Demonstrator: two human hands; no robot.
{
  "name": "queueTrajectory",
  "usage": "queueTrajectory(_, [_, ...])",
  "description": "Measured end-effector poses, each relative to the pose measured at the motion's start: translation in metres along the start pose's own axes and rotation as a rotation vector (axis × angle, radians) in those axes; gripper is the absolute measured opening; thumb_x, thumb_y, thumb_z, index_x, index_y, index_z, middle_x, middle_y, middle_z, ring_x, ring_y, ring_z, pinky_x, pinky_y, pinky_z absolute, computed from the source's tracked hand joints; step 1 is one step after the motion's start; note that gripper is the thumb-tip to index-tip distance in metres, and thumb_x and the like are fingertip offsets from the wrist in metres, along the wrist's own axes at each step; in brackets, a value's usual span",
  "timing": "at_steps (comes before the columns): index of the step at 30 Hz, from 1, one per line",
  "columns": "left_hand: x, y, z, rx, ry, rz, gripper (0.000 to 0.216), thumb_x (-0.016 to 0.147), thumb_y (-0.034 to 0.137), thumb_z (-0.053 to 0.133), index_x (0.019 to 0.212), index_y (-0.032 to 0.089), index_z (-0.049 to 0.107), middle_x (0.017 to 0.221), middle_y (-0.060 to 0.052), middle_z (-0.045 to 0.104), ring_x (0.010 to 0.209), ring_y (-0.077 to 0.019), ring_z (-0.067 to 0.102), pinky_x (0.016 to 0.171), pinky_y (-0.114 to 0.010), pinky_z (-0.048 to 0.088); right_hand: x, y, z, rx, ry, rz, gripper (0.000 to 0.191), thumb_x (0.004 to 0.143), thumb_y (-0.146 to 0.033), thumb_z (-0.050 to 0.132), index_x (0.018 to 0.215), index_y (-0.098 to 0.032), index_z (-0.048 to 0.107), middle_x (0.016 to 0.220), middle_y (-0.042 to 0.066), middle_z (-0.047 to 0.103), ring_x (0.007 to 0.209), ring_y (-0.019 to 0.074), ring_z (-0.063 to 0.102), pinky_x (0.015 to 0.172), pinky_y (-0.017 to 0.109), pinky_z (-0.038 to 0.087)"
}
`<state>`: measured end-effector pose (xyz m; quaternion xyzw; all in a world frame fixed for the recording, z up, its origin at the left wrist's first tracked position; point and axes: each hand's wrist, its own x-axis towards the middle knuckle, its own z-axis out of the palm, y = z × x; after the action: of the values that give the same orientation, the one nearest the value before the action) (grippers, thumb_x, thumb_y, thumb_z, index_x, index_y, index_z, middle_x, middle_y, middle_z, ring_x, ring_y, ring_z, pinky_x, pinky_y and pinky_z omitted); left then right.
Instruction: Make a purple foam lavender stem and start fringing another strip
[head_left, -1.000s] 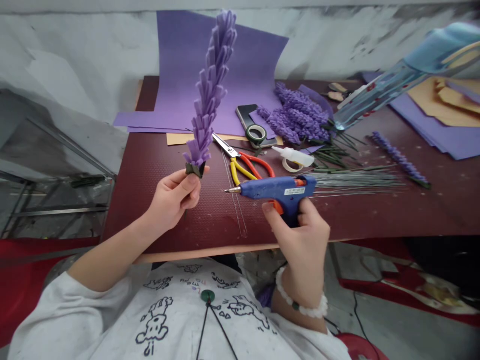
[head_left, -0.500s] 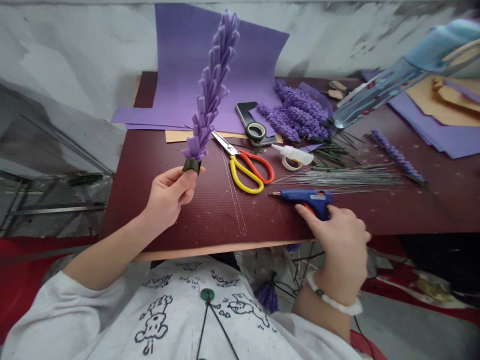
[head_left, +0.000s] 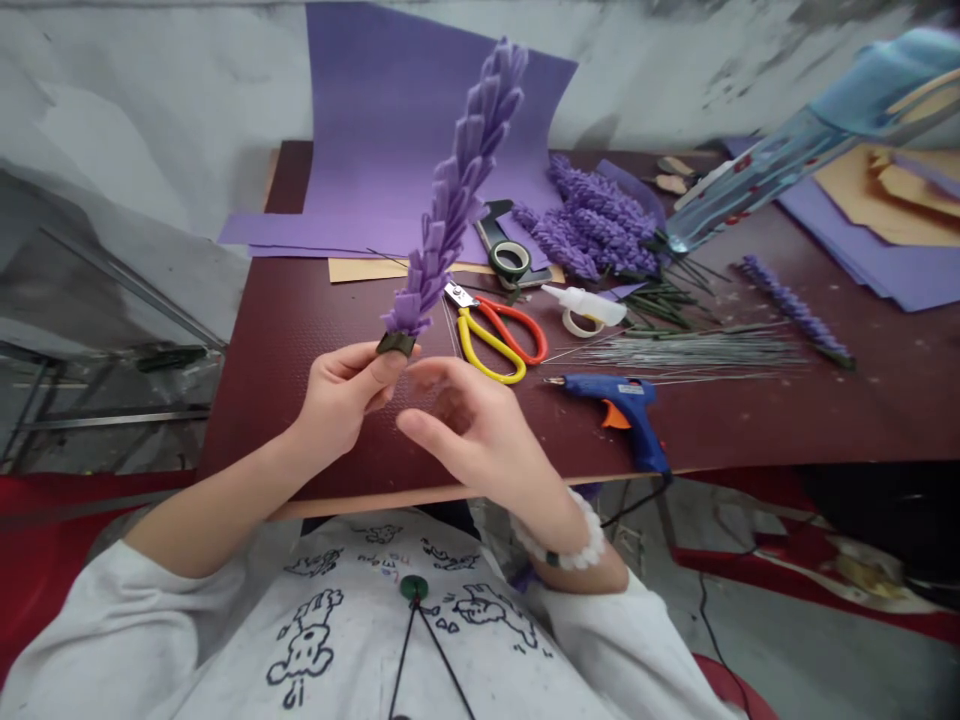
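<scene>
**left hand point(head_left: 341, 400) pinched a purple foam lavender spike point(head_left: 457, 190) over the table point(head_left: 255, 420)**

the left hand was clamped on the spike's dark green wrapped base point(head_left: 396, 344), thumb pressed against curled fingers, and the spike rose from it tilted toward the far right, in front of a purple foam sheet point(head_left: 390, 130). the right hand point(head_left: 472, 425) was empty and open, its fingers apart, just beside the left thumb, with a white beaded bracelet point(head_left: 559, 540) on the wrist. just far of it lay red-and-yellow-handled scissors point(head_left: 495, 340), and to the right a blue glue gun point(head_left: 619, 405) sat near the table's near edge. farther off were a white glue bottle point(head_left: 589, 305), a roll of green tape point(head_left: 510, 260), a bundle of stem wires point(head_left: 697, 352), a heap of purple lavender spikes point(head_left: 600, 230) and a single thin spike point(head_left: 795, 312) at far right.
</scene>
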<state>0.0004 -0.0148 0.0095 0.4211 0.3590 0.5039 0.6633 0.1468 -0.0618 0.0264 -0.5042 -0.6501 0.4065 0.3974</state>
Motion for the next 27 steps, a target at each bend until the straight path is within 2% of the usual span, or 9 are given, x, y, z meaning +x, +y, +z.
queueTrajectory(5, [0.000,0.000,-0.001,0.023,0.042,0.000,0.024,0.062,0.038,0.081,0.075,0.017,0.076,0.044,0.005,0.046,0.039,-0.0015,0.033,0.038,-0.018,0.020,0.010,0.003,0.000,0.001,0.013,-0.149,0.022,0.091,-0.030,0.050,0.075,-0.018,0.060,0.059,-0.004,0.053,0.053,0.0060,0.046,0.051,0.022,0.037])
queueTrajectory(7, [0.002,0.002,-0.002,0.024,0.049,0.002,0.025,0.064,0.038,0.080,0.076,0.017,0.075,0.043,0.006,0.044,0.038,-0.0016,0.031,0.038,-0.018,0.018,0.005,0.008,-0.011,0.132,0.206,-0.173,0.021,0.092,-0.029,0.050,0.076,-0.020,0.060,0.056,-0.005,0.048,0.048,0.0055,0.043,0.045,0.021,0.033])
queueTrajectory(10, [0.006,0.005,-0.003,-0.002,0.056,0.006,0.023,0.065,0.036,0.079,0.076,0.016,0.075,0.044,0.006,0.043,0.037,-0.0014,0.030,0.038,-0.019,0.016,-0.004,0.016,-0.028,0.337,0.677,-0.273,0.023,0.092,-0.032,0.049,0.071,-0.021,0.053,0.056,-0.007,0.040,0.042,0.0047,0.034,0.039,0.020,0.026])
queueTrajectory(12, [0.008,0.006,-0.003,-0.014,0.053,0.004,0.022,0.065,0.035,0.079,0.075,0.016,0.074,0.045,0.006,0.043,0.037,-0.0013,0.030,0.038,-0.019,0.017,-0.006,0.021,-0.035,0.376,0.846,-0.299,0.018,0.090,-0.031,0.051,0.075,-0.022,0.052,0.060,-0.007,0.041,0.042,0.0045,0.034,0.040,0.021,0.029])
queueTrajectory(14, [0.009,0.006,-0.004,-0.020,0.048,0.002,0.021,0.066,0.034,0.079,0.076,0.016,0.074,0.045,0.006,0.043,0.037,-0.0013,0.031,0.038,-0.019,0.018,-0.007,0.026,-0.037,0.370,0.819,-0.278,0.005,0.085,-0.025,0.058,0.089,-0.023,0.055,0.070,-0.005,0.051,0.047,0.0060,0.045,0.046,0.023,0.039])
queueTrajectory(16, [0.010,0.005,-0.004,-0.031,0.043,0.000,0.021,0.066,0.034,0.079,0.077,0.016,0.074,0.046,0.006,0.043,0.037,-0.0013,0.031,0.038,-0.019,0.018,-0.007,0.030,-0.034,0.333,0.738,-0.248,0.022,0.082,-0.022,0.061,0.103,-0.025,0.055,0.085,-0.002,0.059,0.058,0.0090,0.056,0.057,0.028,0.047])
queueTrajectory(19, [0.011,0.004,-0.005,-0.050,0.028,-0.002,0.022,0.066,0.034,0.079,0.078,0.016,0.073,0.047,0.006,0.044,0.037,-0.0010,0.030,0.038,-0.019,0.017,-0.009,0.036,-0.030,0.132,0.722,-0.209,0.016,0.089,-0.032,0.050,0.087,-0.021,0.061,0.084,0.001,0.063,0.072,0.0130,0.062,0.071,0.032,0.049])
queueTrajectory(22, [0.012,0.003,-0.006,-0.059,0.007,-0.005,0.023,0.068,0.035,0.078,0.080,0.016,0.073,0.048,0.006,0.044,0.036,-0.0008,0.031,0.038,-0.019,0.017,-0.011,0.043,-0.033,-0.063,0.778,-0.123,0.037,0.094,-0.040,0.040,0.065,-0.020,0.052,0.061,-0.001,0.057,0.063,0.0123,0.058,0.067,0.030,0.046])
queueTrajectory(27, [0.013,0.002,-0.006,-0.071,-0.008,0.006,0.022,0.071,0.034,0.075,0.084,0.016,0.072,0.051,0.007,0.043,0.037,-0.0008,0.031,0.038,-0.019,0.018,-0.014,0.055,-0.047,0.007,0.990,-0.135,0.018,0.085,-0.031,0.054,0.092,-0.024,0.040,0.075,-0.006,0.051,0.054,0.0094,0.056,0.063,0.030,0.049])
